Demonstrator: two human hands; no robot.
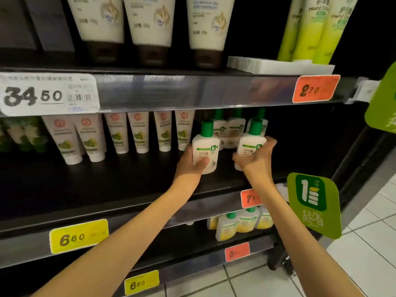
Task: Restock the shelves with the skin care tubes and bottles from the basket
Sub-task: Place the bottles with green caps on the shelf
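On the middle shelf (pixel 107 185), the left hand (pixel 191 162) grips a white, green-capped first bottle (pixel 206 144) upright, with the thumb across its label and the fingers curled behind. At 3 o'clock from it, near but apart, the right hand (pixel 256 160) curls round a second bottle (pixel 249 144) of the same kind, also upright. Whether either base touches the shelf cannot be told. The back bottles (pixel 232 129) stand at 12 o'clock behind both. A row of tubes (pixel 138 133) stands at 9 o'clock.
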